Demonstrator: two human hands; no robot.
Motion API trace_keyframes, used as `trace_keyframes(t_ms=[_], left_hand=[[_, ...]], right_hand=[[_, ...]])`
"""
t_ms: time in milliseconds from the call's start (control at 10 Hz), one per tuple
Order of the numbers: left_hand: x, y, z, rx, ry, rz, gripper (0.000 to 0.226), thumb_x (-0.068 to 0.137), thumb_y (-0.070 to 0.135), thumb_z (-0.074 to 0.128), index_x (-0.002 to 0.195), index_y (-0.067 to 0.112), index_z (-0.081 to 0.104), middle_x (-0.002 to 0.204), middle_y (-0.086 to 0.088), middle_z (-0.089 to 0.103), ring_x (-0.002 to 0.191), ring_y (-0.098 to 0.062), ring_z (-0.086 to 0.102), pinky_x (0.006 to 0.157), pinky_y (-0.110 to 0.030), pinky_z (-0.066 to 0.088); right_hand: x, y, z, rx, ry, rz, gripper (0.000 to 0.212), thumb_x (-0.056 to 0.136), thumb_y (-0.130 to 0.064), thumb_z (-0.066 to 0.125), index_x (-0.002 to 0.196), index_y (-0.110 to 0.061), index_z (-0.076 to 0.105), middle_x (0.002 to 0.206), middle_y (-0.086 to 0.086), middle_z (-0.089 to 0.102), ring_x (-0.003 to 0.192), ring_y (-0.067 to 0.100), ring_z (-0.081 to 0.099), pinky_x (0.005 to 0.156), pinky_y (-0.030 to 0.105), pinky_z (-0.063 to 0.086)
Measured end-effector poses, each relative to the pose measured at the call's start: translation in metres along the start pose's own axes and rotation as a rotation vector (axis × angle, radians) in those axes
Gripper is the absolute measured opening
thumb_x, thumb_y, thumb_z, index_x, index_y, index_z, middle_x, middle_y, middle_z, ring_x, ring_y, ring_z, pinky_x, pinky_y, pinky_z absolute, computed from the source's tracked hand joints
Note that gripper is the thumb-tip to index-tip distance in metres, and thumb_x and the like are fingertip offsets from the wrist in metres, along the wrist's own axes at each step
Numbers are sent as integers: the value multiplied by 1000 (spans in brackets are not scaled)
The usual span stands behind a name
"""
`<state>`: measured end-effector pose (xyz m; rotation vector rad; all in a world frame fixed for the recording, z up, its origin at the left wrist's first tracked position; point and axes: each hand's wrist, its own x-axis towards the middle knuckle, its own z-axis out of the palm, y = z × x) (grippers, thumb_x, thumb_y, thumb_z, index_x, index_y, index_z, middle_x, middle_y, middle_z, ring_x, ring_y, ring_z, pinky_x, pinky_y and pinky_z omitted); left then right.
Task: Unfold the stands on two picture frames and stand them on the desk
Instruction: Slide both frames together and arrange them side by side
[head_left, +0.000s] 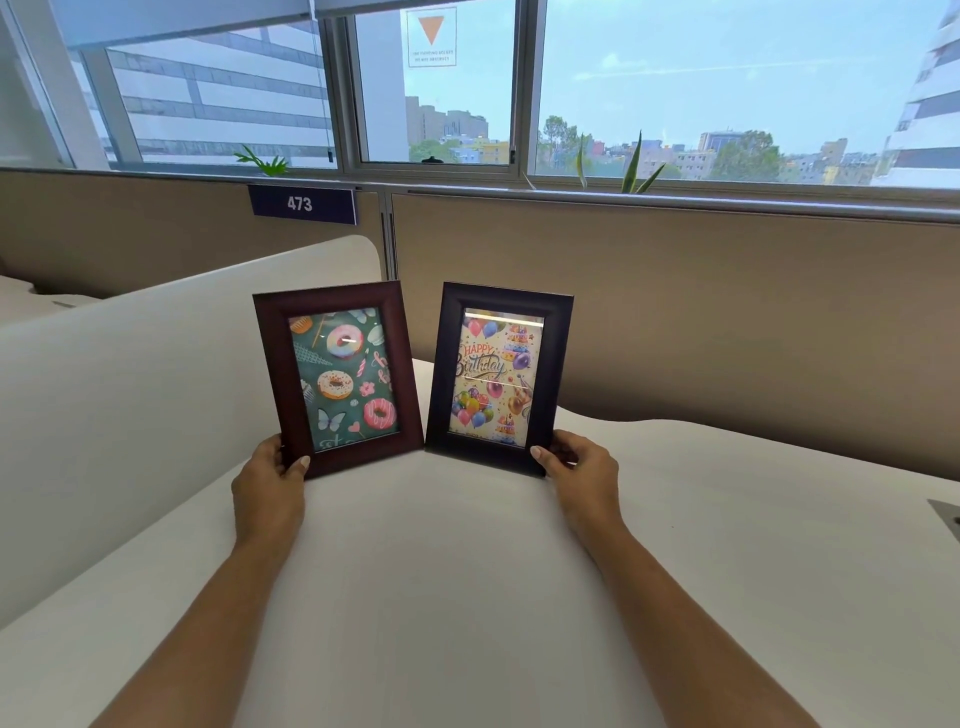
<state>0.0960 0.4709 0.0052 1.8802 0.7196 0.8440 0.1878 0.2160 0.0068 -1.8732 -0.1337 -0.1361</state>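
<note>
Two picture frames, upright side by side on the white worktop (467, 597), bottom inner corners nearly touching. Reddish-brown frame (337, 376), doughnut print, leans left; left hand (270, 486) closed on its lower left corner, thumb in front. Dark frame (498, 374), birthday print; right hand (582, 470) closed on its lower right corner. Stands hidden behind.

desk (467, 597) open in front, partition (701, 322) behind
</note>
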Motion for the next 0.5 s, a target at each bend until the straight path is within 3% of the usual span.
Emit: trace_keyframes(t_ms=[200,500], left_hand=[[0,-3,0,-17,-23,2,44,86,4,55,129,6,46,123,-19,60,113,-32,56,96,-35,40],[-9,-2,-3,112,-60,13,68,84,14,61,140,6,25,145,-16,38,131,-34,38,106,-49,33]], right_hand=[[1,0,4,-58,21,-15,44,85,-21,63,125,-7,51,122,14,60,99,21,57,91,39,51],[-17,6,0,-239,-9,-33,54,88,-27,59,135,-11,37,141,10,45,129,23,42,106,37,38]])
